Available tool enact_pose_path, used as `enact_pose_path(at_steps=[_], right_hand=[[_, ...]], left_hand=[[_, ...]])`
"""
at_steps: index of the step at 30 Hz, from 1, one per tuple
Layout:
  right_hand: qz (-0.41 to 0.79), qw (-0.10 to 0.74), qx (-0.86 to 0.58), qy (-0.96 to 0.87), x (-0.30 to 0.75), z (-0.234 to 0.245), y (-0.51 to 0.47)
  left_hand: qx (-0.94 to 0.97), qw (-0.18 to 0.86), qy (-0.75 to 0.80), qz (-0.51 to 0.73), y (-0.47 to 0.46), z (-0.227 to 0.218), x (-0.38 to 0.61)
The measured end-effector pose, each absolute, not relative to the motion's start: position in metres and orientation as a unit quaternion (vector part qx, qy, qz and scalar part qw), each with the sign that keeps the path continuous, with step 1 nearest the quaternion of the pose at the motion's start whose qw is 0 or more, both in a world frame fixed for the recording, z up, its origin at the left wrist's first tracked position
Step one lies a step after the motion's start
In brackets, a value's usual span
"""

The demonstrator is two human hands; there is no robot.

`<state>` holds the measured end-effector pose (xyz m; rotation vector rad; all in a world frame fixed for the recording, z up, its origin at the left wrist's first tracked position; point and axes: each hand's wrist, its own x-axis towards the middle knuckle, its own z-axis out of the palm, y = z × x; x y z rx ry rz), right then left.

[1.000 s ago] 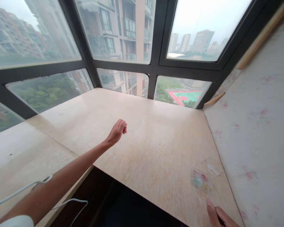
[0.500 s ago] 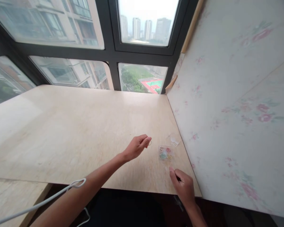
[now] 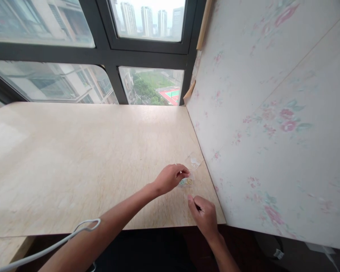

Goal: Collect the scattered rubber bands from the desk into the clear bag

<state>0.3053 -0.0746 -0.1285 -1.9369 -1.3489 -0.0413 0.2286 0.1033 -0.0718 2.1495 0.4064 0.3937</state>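
A small clear plastic packet with coloured rings inside lies on the pale wooden tabletop near the right wall. My left hand rests on top of that packet with its fingers pinched together; whether they hold the packet or a small ring is too small to tell. Just below it, my right hand sits at the table's front edge, fingers curled around a thin dark object. A second, smaller clear packet lies a little farther back, close to the wall.
A wall with floral wallpaper rises along the table's right side. Dark-framed windows close off the back. A white cable loops past my left forearm at the front edge.
My left hand swept from the middle of the table to the right and came down onto the ring packet. My right hand stayed by the front edge. The view turned right.
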Motion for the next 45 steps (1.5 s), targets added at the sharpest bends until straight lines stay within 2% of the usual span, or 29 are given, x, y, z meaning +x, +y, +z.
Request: enact_pose_path(at_steps=[14,20,24,31,35,38,42,45], right_hand=[[-0.011,0.399,-0.745,-0.534,0.306,-0.128,-0.075],[-0.007,0.402,-0.744,-0.534,0.305,-0.128,-0.074],[0.002,0.411,-0.749,-0.52,0.305,-0.128,-0.076],[0.09,0.487,-0.753,-0.434,0.305,-0.13,-0.082],[0.152,0.575,-0.728,-0.34,0.305,-0.127,-0.081],[0.15,0.612,-0.719,-0.292,0.307,-0.11,-0.076],[0.089,0.598,-0.725,-0.329,0.322,-0.073,-0.055],[0.037,0.522,-0.745,-0.413,0.346,-0.055,-0.025]], left_hand=[[0.92,0.349,0.138,0.113,0.091,-0.079,0.24],[0.884,0.424,0.139,0.139,0.092,-0.072,0.232],[0.822,0.501,0.199,0.181,0.098,-0.066,0.216],[0.733,0.507,0.349,0.29,0.107,-0.087,0.173],[0.726,0.491,0.372,0.306,0.105,-0.105,0.146],[0.72,0.506,0.355,0.317,0.104,-0.114,0.134],[0.697,0.531,0.351,0.33,0.104,-0.12,0.13],[0.684,0.542,0.348,0.342,0.105,-0.121,0.131]])
